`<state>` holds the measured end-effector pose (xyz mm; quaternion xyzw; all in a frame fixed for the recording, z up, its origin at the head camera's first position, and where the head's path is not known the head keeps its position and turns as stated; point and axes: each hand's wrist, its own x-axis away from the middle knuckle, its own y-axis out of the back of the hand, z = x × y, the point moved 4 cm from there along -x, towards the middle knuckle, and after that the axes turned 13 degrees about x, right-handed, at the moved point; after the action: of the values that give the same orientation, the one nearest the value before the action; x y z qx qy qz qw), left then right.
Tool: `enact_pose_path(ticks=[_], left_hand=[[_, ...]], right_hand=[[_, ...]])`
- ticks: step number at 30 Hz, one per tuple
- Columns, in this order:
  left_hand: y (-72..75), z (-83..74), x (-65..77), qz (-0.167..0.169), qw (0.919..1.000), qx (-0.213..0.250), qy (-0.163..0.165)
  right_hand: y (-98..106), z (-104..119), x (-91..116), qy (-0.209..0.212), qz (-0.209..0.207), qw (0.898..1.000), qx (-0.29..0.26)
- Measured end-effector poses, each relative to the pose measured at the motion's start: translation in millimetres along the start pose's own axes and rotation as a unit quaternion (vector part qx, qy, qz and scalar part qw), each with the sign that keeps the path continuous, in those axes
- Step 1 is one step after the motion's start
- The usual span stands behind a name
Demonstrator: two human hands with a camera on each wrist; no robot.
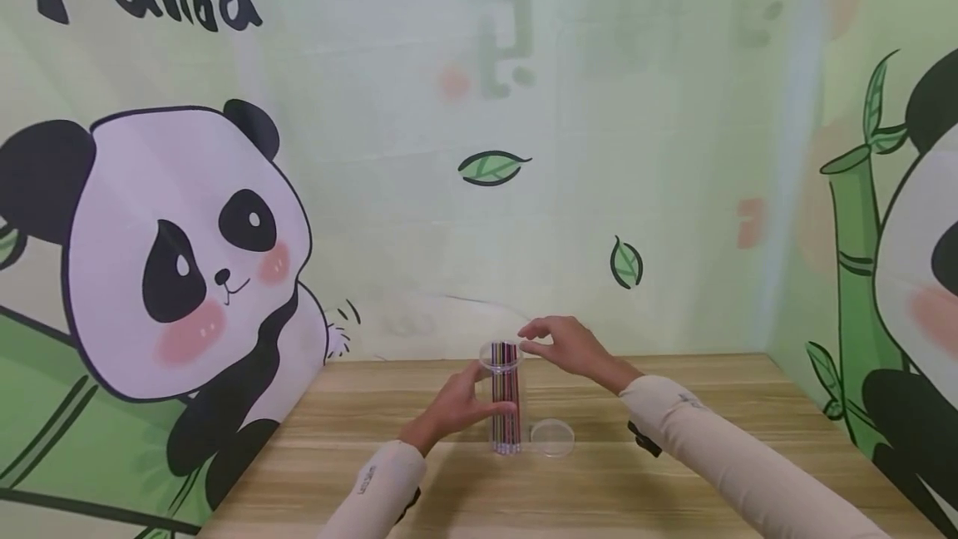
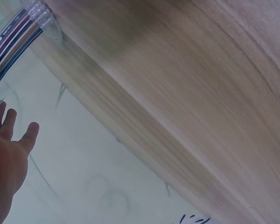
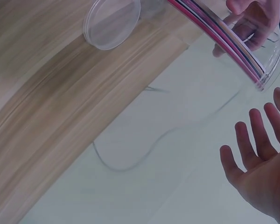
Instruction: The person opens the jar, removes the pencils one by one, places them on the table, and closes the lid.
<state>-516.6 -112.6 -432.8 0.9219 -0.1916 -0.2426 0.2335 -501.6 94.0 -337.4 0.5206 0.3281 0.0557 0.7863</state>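
Observation:
A clear plastic tube [image 1: 506, 431] stands upright on the table, with slim pencil-like sticks [image 1: 505, 389] in several colours inside. Their barrels carry small lettering in the left wrist view. My left hand [image 1: 455, 403] grips the tube from the left, its thumb across the front; the right wrist view shows its fingers round the tube. Beside the tube's open rim, my right hand [image 1: 565, 345] hovers with loosely bent fingers and holds nothing. In the right wrist view its fingers [image 3: 245, 147] are spread below the rim. A clear round lid [image 1: 552, 437] lies right of the tube.
The wood-grain table [image 1: 359, 422] reaches back to a pale green wall sheet [image 1: 404, 231] printed with pandas, leaves and bamboo. A dark strap [image 1: 644, 439] is on the right wrist.

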Motion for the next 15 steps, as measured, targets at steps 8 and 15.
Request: enact_pose_path(ticks=[8, 15], left_hand=[[-1.0, 1.1, 1.7, 0.007, 0.9999, 0.003, 0.008], [2.5, 1.1, 1.3, 0.001, 0.9999, -0.012, 0.008]], right_hand=[[-3, 8, -1, -0.002, 0.017, 1.0, 0.008], [-2, 11, 0, 0.01, 0.01, 1.0, 0.008]])
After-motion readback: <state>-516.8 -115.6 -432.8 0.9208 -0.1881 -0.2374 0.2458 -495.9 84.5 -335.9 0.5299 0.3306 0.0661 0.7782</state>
